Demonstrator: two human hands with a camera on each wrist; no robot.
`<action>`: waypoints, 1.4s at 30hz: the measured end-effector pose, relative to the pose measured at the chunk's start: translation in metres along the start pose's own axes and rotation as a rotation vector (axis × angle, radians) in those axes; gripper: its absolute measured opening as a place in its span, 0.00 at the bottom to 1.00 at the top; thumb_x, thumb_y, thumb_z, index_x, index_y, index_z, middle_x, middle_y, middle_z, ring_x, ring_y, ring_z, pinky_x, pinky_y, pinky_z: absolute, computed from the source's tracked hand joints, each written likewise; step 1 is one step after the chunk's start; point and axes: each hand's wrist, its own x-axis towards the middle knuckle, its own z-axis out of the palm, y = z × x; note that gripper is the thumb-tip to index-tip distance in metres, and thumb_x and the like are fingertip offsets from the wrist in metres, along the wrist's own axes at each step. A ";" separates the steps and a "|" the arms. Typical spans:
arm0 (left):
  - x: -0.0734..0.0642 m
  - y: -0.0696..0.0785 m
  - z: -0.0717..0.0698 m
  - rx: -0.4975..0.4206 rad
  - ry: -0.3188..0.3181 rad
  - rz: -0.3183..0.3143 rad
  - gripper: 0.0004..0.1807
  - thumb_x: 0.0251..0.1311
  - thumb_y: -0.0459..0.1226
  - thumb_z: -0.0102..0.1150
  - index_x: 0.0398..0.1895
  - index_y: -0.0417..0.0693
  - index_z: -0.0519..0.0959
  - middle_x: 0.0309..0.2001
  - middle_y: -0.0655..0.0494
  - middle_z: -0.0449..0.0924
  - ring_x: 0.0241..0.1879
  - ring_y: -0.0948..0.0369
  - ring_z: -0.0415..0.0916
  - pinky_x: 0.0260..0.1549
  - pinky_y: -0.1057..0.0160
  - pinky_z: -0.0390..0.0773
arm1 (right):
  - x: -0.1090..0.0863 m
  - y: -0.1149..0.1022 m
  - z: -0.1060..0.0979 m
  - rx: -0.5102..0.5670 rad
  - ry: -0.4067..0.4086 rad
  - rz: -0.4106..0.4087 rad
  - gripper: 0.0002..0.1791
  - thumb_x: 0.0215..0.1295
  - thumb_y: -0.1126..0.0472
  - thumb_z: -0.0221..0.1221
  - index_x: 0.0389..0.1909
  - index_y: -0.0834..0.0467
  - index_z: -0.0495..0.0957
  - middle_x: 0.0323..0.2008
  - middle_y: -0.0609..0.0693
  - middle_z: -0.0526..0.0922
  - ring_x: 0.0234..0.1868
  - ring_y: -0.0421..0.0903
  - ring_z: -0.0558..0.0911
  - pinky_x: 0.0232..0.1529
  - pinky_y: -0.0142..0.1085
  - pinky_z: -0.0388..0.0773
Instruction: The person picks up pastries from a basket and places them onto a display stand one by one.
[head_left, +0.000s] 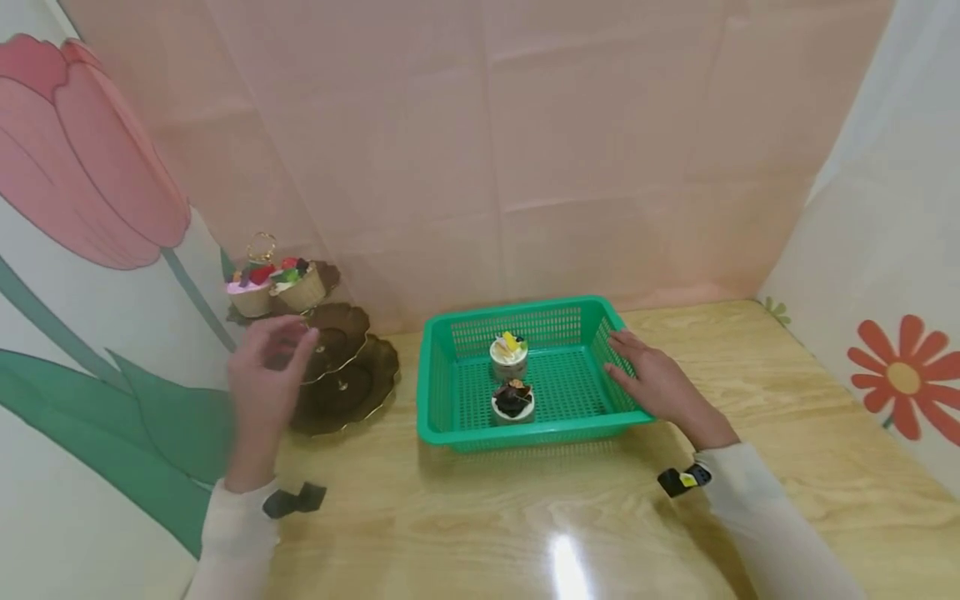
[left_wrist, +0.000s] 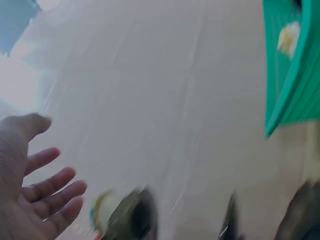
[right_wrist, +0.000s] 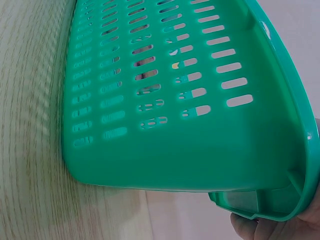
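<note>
In the head view my left hand [head_left: 264, 379] is raised in front of the tiered cake stand [head_left: 352, 396], fingers loosely bent with nothing between them. The left wrist view shows its thumb and fingers [left_wrist: 47, 192] spread apart. On the stand's top tier sit a pink-frosted cupcake [head_left: 250, 292] and a fruit-topped cupcake [head_left: 300, 286]. My right hand [head_left: 660, 379] grips the right rim of a green plastic basket [head_left: 525, 437]; its fingertips [right_wrist: 245, 225] show under the rim. Inside stand a cream cupcake with yellow topping [head_left: 509, 357] and a chocolate-topped cupcake [head_left: 513, 403].
A wooden table [head_left: 480, 517] carries the basket and the stand. Behind them hangs a pink cloth backdrop [head_left: 487, 158]. White panels with a printed tulip [head_left: 105, 158] and a red flower [head_left: 903, 377] stand at the left and right.
</note>
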 end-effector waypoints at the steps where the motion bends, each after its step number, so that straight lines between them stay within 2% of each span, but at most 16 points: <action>1: -0.004 0.002 0.007 -0.020 -0.061 0.010 0.13 0.58 0.30 0.72 0.46 0.37 0.85 0.40 0.58 0.83 0.39 0.62 0.81 0.39 0.73 0.79 | 0.001 0.001 0.000 0.000 0.000 0.001 0.31 0.78 0.57 0.55 0.71 0.73 0.63 0.74 0.69 0.60 0.75 0.67 0.57 0.68 0.63 0.60; 5: -0.021 0.007 0.037 -0.119 -0.284 0.025 0.16 0.57 0.28 0.73 0.49 0.41 0.83 0.46 0.53 0.83 0.44 0.51 0.80 0.41 0.67 0.82 | 0.001 0.002 0.001 0.007 -0.003 0.003 0.31 0.77 0.57 0.55 0.72 0.73 0.62 0.74 0.68 0.60 0.75 0.67 0.57 0.68 0.63 0.61; 7: -0.028 0.010 0.050 -0.158 -0.369 0.014 0.18 0.57 0.28 0.73 0.51 0.43 0.82 0.48 0.53 0.82 0.47 0.51 0.79 0.43 0.62 0.83 | 0.001 0.002 0.002 0.008 -0.005 0.004 0.31 0.77 0.57 0.55 0.72 0.73 0.62 0.75 0.68 0.60 0.75 0.67 0.57 0.67 0.64 0.61; 10: -0.036 0.009 0.068 -0.185 -0.460 0.013 0.22 0.57 0.30 0.73 0.56 0.45 0.81 0.52 0.53 0.81 0.49 0.50 0.78 0.45 0.55 0.84 | 0.000 0.002 0.001 0.007 0.000 0.004 0.31 0.78 0.56 0.54 0.72 0.73 0.63 0.74 0.68 0.60 0.75 0.67 0.57 0.67 0.64 0.61; 12: -0.041 0.009 0.079 -0.194 -0.506 0.011 0.24 0.58 0.32 0.73 0.58 0.47 0.80 0.53 0.53 0.80 0.51 0.49 0.78 0.45 0.49 0.83 | 0.000 0.002 0.001 0.001 0.000 0.003 0.31 0.78 0.56 0.54 0.72 0.73 0.63 0.74 0.68 0.60 0.75 0.67 0.57 0.68 0.64 0.61; 15: -0.050 0.007 0.096 -0.194 -0.565 -0.010 0.23 0.61 0.36 0.72 0.60 0.48 0.79 0.55 0.53 0.80 0.52 0.48 0.78 0.45 0.47 0.83 | 0.000 0.002 0.001 0.001 0.000 -0.001 0.31 0.78 0.56 0.54 0.72 0.73 0.63 0.74 0.68 0.60 0.75 0.67 0.57 0.68 0.63 0.61; 19: -0.060 0.008 0.118 -0.185 -0.648 -0.059 0.24 0.63 0.41 0.71 0.61 0.50 0.79 0.55 0.55 0.80 0.53 0.52 0.78 0.47 0.49 0.83 | 0.001 0.003 0.002 -0.005 0.000 -0.004 0.31 0.78 0.56 0.55 0.71 0.73 0.63 0.74 0.68 0.61 0.75 0.67 0.57 0.68 0.63 0.60; 24: -0.067 0.011 0.141 -0.131 -0.794 -0.084 0.32 0.61 0.45 0.72 0.67 0.48 0.75 0.60 0.51 0.77 0.57 0.51 0.76 0.49 0.50 0.82 | 0.001 0.004 0.003 -0.006 -0.009 0.002 0.31 0.78 0.56 0.54 0.72 0.72 0.62 0.75 0.67 0.60 0.76 0.65 0.55 0.69 0.63 0.59; 28: -0.068 0.013 0.152 -0.108 -0.908 -0.109 0.36 0.59 0.43 0.74 0.70 0.44 0.71 0.62 0.49 0.75 0.59 0.47 0.74 0.51 0.47 0.80 | 0.001 0.002 0.001 0.002 -0.001 0.001 0.31 0.78 0.56 0.54 0.72 0.72 0.62 0.75 0.67 0.60 0.76 0.66 0.55 0.69 0.63 0.59; 34: -0.071 0.012 0.167 -0.064 -1.032 -0.135 0.43 0.57 0.42 0.75 0.73 0.41 0.66 0.66 0.43 0.72 0.61 0.44 0.74 0.54 0.44 0.78 | 0.003 -0.001 0.000 -0.001 0.005 -0.006 0.31 0.77 0.58 0.55 0.72 0.73 0.63 0.74 0.67 0.61 0.76 0.66 0.55 0.69 0.63 0.59; 42: -0.077 0.013 0.185 0.035 -1.124 -0.157 0.45 0.56 0.45 0.76 0.74 0.41 0.65 0.67 0.44 0.71 0.61 0.49 0.74 0.56 0.49 0.77 | 0.003 0.003 0.002 -0.002 0.000 0.002 0.31 0.77 0.58 0.55 0.72 0.72 0.63 0.75 0.66 0.61 0.77 0.65 0.55 0.69 0.63 0.59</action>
